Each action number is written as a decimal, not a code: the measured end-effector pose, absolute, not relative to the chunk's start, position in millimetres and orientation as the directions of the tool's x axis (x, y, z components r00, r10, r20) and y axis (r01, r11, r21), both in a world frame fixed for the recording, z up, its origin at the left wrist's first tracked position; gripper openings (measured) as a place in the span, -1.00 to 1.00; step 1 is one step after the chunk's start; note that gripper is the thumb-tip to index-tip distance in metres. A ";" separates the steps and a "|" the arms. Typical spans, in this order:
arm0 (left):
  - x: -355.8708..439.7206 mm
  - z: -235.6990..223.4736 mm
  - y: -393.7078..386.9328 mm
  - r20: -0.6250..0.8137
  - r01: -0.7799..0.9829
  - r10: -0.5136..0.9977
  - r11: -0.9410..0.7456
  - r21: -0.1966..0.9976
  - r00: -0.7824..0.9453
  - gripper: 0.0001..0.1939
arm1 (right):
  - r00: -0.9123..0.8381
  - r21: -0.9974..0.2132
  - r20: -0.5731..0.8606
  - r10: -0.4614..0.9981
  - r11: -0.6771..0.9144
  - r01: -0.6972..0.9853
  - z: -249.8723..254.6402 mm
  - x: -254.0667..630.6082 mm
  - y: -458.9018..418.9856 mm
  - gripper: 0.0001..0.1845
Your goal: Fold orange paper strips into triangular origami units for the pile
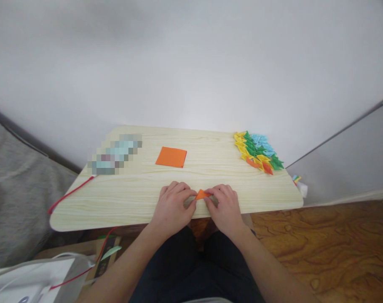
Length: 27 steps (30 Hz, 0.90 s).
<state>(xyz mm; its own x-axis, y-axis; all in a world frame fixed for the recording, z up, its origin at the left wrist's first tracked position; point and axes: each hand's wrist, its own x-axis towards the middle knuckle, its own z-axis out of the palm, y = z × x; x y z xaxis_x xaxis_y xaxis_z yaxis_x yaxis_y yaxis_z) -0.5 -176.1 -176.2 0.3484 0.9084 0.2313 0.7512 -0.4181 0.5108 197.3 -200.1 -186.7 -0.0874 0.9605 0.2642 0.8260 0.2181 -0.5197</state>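
A small folded piece of orange paper (pixel 201 194), roughly triangular with its peak upward, is pinched between both hands near the table's front edge. My left hand (pixel 174 206) grips its left corner between thumb and fingers. On the other side, my right hand (pixel 224 206) holds the right corner the same way. The fingertips cover parts of the paper. Beyond my hands lies a flat square stack of orange paper (pixel 171 157). Rows of folded paper pieces (pixel 256 150) in yellow, green, light blue and orange sit at the table's right side.
The pale wood-grain table (pixel 210 143) stands against a white wall (pixel 191 63). A pixelated object (pixel 117 155) with a red cable (pixel 73 192) lies at the left. Grey fabric (pixel 17 189) is beside the table; a cardboard box and white bag are below left. Wooden floor (pixel 330 248) shows at right.
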 end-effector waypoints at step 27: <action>15.9 -186.4 -154.6 0.282 0.639 0.926 -0.378 0.670 0.253 -0.84 | -0.064 -0.678 0.283 0.957 0.247 0.692 -190.1 202.4 -179.0 -0.90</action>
